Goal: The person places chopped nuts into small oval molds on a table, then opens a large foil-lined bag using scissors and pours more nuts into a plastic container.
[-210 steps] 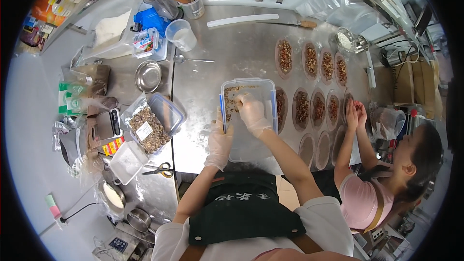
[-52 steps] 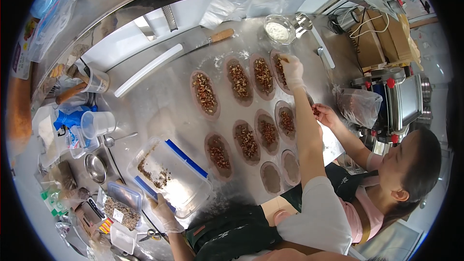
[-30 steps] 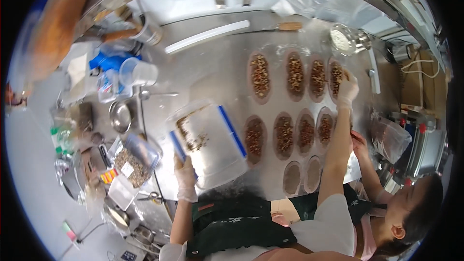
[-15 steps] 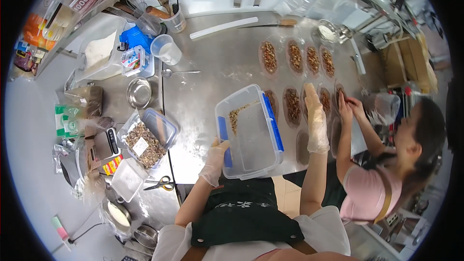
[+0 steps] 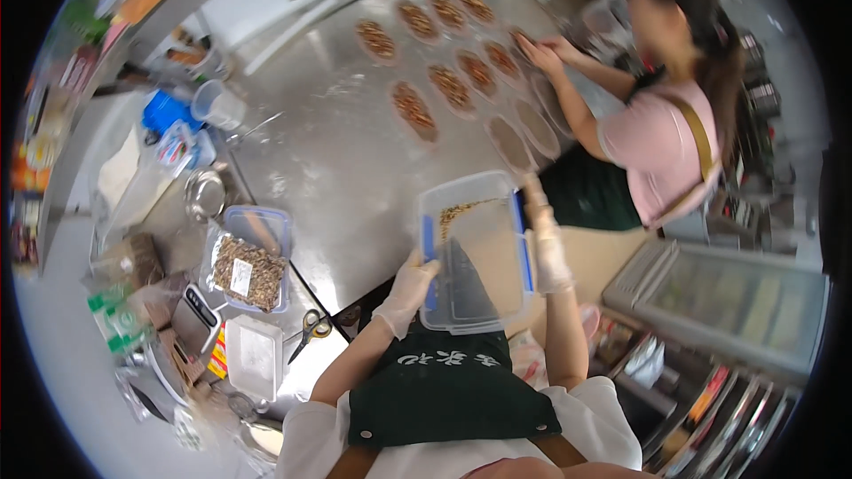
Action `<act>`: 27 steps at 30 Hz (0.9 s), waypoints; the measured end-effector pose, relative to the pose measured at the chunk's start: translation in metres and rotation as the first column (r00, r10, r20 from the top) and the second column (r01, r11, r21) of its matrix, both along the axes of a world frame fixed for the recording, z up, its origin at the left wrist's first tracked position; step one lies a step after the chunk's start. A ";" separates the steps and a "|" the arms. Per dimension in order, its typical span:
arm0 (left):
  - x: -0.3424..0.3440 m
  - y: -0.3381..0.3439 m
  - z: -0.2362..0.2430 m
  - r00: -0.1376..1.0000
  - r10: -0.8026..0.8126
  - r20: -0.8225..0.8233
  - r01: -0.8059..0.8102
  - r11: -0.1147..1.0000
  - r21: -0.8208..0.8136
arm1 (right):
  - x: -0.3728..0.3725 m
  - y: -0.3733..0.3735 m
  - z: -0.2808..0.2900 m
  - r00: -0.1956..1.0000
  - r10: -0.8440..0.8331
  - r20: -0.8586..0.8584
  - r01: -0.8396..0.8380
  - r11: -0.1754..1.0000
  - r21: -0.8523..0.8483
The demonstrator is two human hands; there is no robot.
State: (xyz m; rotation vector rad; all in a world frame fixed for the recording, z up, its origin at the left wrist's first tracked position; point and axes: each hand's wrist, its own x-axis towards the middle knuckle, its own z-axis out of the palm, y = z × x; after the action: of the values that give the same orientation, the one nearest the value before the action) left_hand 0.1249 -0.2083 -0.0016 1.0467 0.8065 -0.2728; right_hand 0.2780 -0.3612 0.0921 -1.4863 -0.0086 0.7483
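A clear plastic container [image 5: 472, 288] with blue side latches hangs at the table's front edge, with some crumbs along one corner. My left gloved hand [image 5: 408, 293] is closed on its left side. My right gloved hand [image 5: 548, 244], slightly blurred, has its fingers stretched out straight along the container's right side; whether they touch it is unclear. Beyond lie rows of oval dough pieces [image 5: 510, 144], most topped with chopped nuts, a few bare, on the steel table [image 5: 311, 151]. To the left, a bag of chopped nuts [image 5: 248, 275] sits in a blue-rimmed box.
A co-worker [image 5: 666, 133] in pink stands at the right, both hands [image 5: 541, 51] at a far oval. Scissors [image 5: 315, 328], a white tub [image 5: 255, 359], a scale [image 5: 200, 310], a steel bowl [image 5: 206, 195] and cups crowd the left counter. A glass-topped appliance [image 5: 728, 302] stands at lower right.
My right hand has left the far ovals and come back beside the container. The container has moved toward me past the table's edge, still in my left hand. The view has shifted.
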 end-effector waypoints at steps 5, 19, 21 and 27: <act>-0.002 -0.062 0.006 0.956 -0.294 0.021 0.294 0.955 -0.038 | -0.052 -0.111 -0.058 0.977 -0.131 0.170 0.132 0.991 0.004; 0.000 -0.319 0.004 0.562 -0.827 -0.008 0.825 0.562 -0.059 | -0.179 -0.385 -0.054 0.549 -0.829 0.105 0.830 0.556 0.048; -0.005 -0.358 0.001 0.487 -0.873 -0.012 0.871 0.486 -0.071 | -0.208 -0.433 -0.072 0.568 -0.806 0.167 0.814 0.580 0.030; -0.006 -0.467 -0.019 0.267 -0.963 -0.032 0.958 0.268 -0.097 | -0.249 -0.537 -0.090 0.445 -0.884 0.143 0.895 0.443 -0.048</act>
State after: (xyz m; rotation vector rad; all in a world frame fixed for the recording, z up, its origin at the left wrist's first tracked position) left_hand 0.1186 -0.6749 -0.0207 1.3843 0.0794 -1.4325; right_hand 0.0294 -0.8982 0.0020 -1.3714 0.7333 -0.2293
